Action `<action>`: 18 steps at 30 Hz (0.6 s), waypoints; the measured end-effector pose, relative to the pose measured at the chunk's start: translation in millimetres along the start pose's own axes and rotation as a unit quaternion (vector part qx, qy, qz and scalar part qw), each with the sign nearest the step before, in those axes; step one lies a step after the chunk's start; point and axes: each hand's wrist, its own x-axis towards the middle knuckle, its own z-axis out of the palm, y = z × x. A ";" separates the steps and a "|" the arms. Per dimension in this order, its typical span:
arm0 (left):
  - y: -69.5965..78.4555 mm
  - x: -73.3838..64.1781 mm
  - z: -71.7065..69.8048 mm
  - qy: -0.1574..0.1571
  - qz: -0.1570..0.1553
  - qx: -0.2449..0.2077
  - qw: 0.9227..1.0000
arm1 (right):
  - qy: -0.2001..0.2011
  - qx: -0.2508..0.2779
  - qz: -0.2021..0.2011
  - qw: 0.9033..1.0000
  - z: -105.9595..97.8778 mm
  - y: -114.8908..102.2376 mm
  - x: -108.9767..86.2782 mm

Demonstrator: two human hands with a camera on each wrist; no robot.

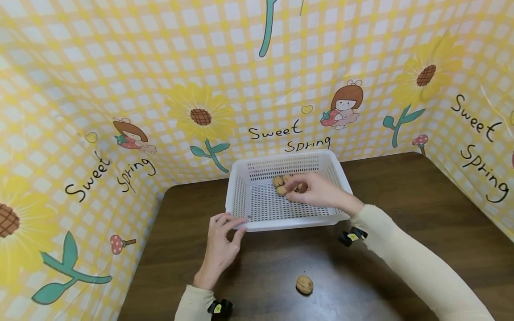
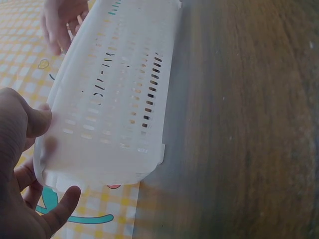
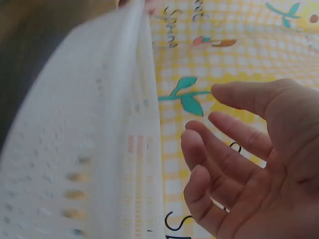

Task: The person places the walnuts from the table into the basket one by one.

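A white perforated plastic basket (image 1: 293,223) stands toward the back of the table, with several walnuts (image 1: 278,181) grouped inside. At its near left corner, my left hand (image 1: 220,247) pinches the rim between thumb and fingers; the left wrist view shows this grip (image 2: 20,134) on the basket's end. My right hand (image 1: 315,191) is over the basket interior in the head view, beside the walnuts and partly covering them. Seen from the right wrist, its fingers (image 3: 234,154) are spread and loosely bent, with nothing between them. One walnut (image 1: 304,284) lies on the table in front of the basket.
The dark wood-grain table (image 1: 180,267) runs under the basket. Behind it and at both sides hangs a yellow-checked cloth (image 1: 257,89) printed with flowers and lettering. Each wrist carries a dark strap device (image 1: 353,236).
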 end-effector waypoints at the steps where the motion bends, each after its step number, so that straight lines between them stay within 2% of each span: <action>1: 0.0 0.2 0.8 0.000 -0.001 -0.001 1.000 | 0.003 0.004 -0.012 1.000 2.4 0.0 -6.4; 4: 0.4 0.5 2.1 0.002 -0.004 -0.005 1.000 | 0.012 0.007 -0.040 0.999 10.2 -0.6 -24.9; 12: 0.7 -0.4 2.1 0.000 0.006 -0.001 1.000 | 0.003 0.078 -0.061 0.995 32.0 0.4 -69.7; 18: 1.4 0.2 0.8 0.006 0.006 -0.001 1.000 | -0.035 0.122 -0.076 0.989 56.9 10.4 -93.6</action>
